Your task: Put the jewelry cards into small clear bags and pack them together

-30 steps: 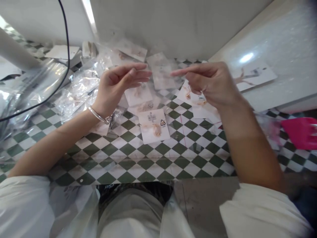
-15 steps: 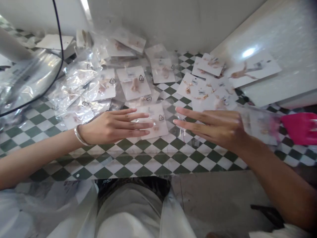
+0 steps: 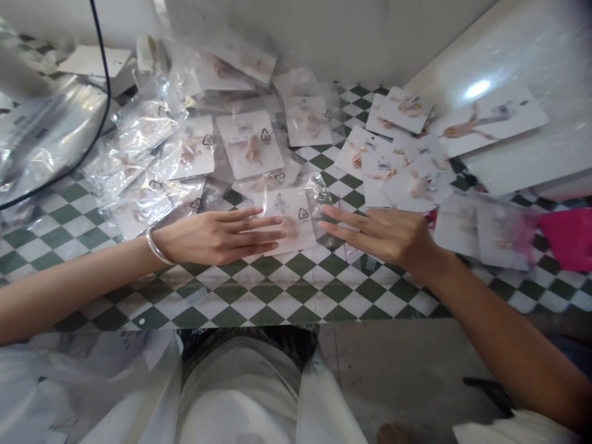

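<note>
A white card in a clear plastic bag [image 3: 296, 209] lies on the checkered table between my hands, with a small pale pink item on it. My left hand [image 3: 217, 237], a silver bangle at its wrist, reaches in from the left. Its fingers are stretched out flat over the card's left part. From the right comes my right hand [image 3: 383, 234], index and middle fingers extended at the bag's right end. Its other fingers are partly hidden. Neither hand visibly grasps anything.
More bagged cards [image 3: 250, 145] spread behind and to the left. Unbagged cards with gold-coloured jewellery [image 3: 383, 165] overlap at the right. A black cable [image 3: 107, 68] crosses the left side. A bright pink object [image 3: 567, 237] sits at the far right, below a white panel [image 3: 522, 148].
My right hand has shifted slightly left, and its fingers now reach the bag's right end. My left hand stays spread over the card. The view has moved a little.
</note>
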### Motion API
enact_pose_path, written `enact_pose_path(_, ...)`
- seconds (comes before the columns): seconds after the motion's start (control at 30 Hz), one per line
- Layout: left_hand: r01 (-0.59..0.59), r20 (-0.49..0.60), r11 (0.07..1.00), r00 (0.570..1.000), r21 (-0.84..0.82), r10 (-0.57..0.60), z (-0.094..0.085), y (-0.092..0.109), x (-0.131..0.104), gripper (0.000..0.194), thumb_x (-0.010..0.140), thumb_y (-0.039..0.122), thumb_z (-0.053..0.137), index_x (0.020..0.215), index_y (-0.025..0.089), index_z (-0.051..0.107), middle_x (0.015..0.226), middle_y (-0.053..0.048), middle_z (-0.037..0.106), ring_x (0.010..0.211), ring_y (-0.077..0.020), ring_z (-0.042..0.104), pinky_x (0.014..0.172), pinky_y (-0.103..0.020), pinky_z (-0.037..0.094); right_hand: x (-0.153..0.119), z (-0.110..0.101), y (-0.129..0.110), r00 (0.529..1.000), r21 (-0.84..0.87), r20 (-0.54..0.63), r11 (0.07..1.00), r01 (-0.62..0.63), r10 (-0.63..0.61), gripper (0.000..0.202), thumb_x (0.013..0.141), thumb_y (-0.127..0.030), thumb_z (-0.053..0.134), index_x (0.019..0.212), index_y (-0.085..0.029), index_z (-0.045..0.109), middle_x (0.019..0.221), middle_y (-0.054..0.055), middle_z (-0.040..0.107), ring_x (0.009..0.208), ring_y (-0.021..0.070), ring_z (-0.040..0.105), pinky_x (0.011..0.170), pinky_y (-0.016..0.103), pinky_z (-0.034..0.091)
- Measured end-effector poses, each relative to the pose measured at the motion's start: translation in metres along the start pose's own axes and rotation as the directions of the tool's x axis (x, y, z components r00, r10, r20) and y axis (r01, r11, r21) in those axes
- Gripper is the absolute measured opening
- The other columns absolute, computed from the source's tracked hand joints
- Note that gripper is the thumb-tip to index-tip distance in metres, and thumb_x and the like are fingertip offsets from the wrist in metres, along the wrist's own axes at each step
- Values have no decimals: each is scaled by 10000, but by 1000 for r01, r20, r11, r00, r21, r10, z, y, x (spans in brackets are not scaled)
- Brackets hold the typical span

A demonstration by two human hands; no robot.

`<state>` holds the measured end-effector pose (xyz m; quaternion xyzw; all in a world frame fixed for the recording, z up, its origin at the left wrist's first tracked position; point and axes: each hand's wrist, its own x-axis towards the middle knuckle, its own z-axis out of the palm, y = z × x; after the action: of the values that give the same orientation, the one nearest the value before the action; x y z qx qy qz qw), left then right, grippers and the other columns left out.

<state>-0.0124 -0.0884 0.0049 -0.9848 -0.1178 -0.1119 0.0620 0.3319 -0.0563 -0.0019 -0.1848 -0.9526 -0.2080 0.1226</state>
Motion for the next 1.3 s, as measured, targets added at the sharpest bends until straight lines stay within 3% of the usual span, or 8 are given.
enact_pose_path(0.13,42,38,994,999,-103,-38,1,0,2,432,991,127,508,1413,216,514,1507,-13,430,1456,-181,320,1244,-338,333,-3,4,0,994,100,99,994,-52,42,491,984,-171,461,1401,-426,494,1336,-73,591,611,76,536,557,253,407)
enact_pose_path(0.3,135,180,969,979,-205,-98,3,1,6,433,998,137,493,1408,274,522,1492,12,449,1448,-173,341,1239,-346,350,0,7,0,974,123,216,988,-95,66,478,996,-136,376,1364,-382,555,1312,-51,607,594,73,531,535,251,396)
enact_pose_path(0.47,84,51,975,996,-205,-75,7,1,3,486,968,119,551,1429,264,498,1502,-14,449,1441,-180,372,1226,-334,366,1,9,-1,987,163,153,983,-81,56,498,972,-92,410,1340,-385,574,1288,-50,629,554,49,492,493,228,372)
enact_pose_path(0.57,73,24,980,997,-185,-69,7,2,2,499,960,113,565,1432,258,495,1508,-20,445,1438,-179,385,1222,-322,371,1,10,-2,987,74,162,997,-31,19,511,963,-77,414,1349,-373,571,1281,-59,630,525,50,460,471,226,360)
enact_pose_path(0.8,111,242,988,967,-107,-82,7,3,5,428,1014,157,464,1431,250,489,1544,8,383,1468,-172,311,1237,-357,349,4,14,-2,988,57,150,998,16,-25,475,963,-94,451,1340,-350,586,1281,-65,625,491,48,390,453,241,338)
enact_pose_path(1.03,80,254,993,966,-89,-55,2,4,2,593,913,2,527,1442,264,467,1588,-19,294,1500,-187,232,1262,-442,290,8,15,-4,993,19,86,996,86,-87,457,953,-65,455,1288,-325,628,1327,-73,583,490,45,404,440,237,368)
enact_pose_path(1.2,77,199,987,979,-141,-48,-3,6,-7,610,920,-2,500,1409,363,491,1567,40,361,1474,-184,333,1222,-412,382,1,15,-2,992,87,57,989,-116,111,489,950,-52,413,1295,-329,621,1308,-44,605,477,32,441,429,231,341)
enact_pose_path(1.3,217,49,970,976,-109,-213,-3,-1,-16,493,971,71,465,1388,330,509,1501,22,486,1396,-189,477,1140,-402,476,7,16,4,955,224,16,930,-292,296,424,976,-124,414,1307,-293,617,1296,11,629,490,30,482,436,218,346)
